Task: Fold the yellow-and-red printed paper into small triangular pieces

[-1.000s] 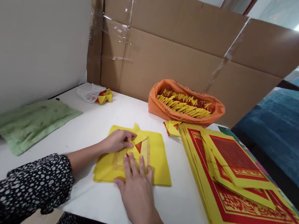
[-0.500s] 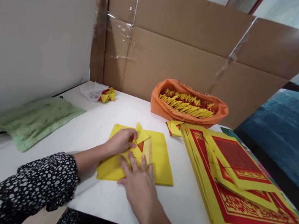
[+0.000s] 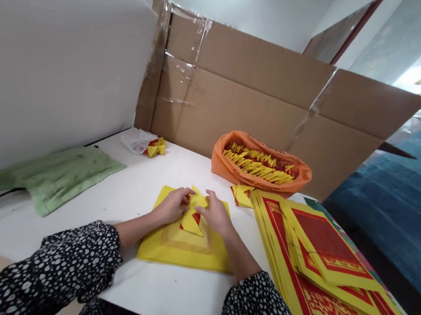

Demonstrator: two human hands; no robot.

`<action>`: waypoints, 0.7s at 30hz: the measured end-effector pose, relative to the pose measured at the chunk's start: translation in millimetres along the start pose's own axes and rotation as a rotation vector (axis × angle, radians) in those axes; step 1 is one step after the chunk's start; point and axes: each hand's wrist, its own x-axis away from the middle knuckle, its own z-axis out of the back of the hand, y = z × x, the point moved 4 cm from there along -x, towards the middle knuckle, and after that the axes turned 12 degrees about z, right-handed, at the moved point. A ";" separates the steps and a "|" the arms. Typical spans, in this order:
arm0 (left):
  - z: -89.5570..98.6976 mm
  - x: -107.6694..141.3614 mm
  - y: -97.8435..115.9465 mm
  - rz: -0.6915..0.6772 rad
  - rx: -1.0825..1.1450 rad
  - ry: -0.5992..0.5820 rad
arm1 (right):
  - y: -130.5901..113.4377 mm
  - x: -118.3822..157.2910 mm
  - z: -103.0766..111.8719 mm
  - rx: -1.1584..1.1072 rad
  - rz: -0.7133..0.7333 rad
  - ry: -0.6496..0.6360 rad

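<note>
A small folded piece of yellow paper (image 3: 193,223) with red patches lies over a stack of yellow paper sheets (image 3: 176,256). My left hand (image 3: 173,207) is closed at the left side of the folded paper, thumb and fingers curled against its edge. On the other side, my right hand (image 3: 218,217) grips the upper right part, its thumb and index finger bent around the fold. The upper tip of the folded paper shows between my hands. Parts of its side edges are hidden behind my fingers.
An orange bag (image 3: 228,172) full of folded yellow pieces stands against a cardboard sheet (image 3: 245,98). Several folded pieces (image 3: 243,196) lie before it. Large red-printed yellow sheets (image 3: 334,288) are stacked right. A green cloth (image 3: 56,174) and a plastic bag (image 3: 137,140) lie left.
My right hand has left the stack's lower middle and moved up to the folded paper's right side. The folded paper now lies turned, its lower corner toward me. The camera view has tilted upward.
</note>
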 end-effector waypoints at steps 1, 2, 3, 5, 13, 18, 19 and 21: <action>0.6 3.2 0.8 -0.019 -0.017 -0.006 | 4.3 -5.3 -7.4 -0.018 0.008 0.002; 1.0 6.1 1.6 -0.033 -0.028 -0.020 | 7.0 -9.0 -14.0 -0.045 0.024 0.025; 1.4 8.7 2.3 -0.044 -0.035 -0.037 | 8.8 -11.4 -19.5 -0.085 0.041 0.062; 2.6 11.8 3.4 -0.058 -0.050 -0.047 | 11.9 -13.8 -26.2 -0.191 0.038 0.168; 17.1 8.0 8.5 -0.015 0.120 -0.021 | -5.8 -16.8 -0.2 -0.663 0.027 0.300; 34.1 22.3 36.1 -0.410 -0.017 0.059 | -45.8 23.1 43.9 -0.432 0.467 0.305; 35.0 25.8 41.0 -0.507 -0.048 0.052 | -48.7 34.3 46.7 -0.339 0.557 0.299; 30.8 30.3 46.6 -0.624 -0.123 -0.070 | -47.0 55.1 41.7 -0.143 0.691 0.245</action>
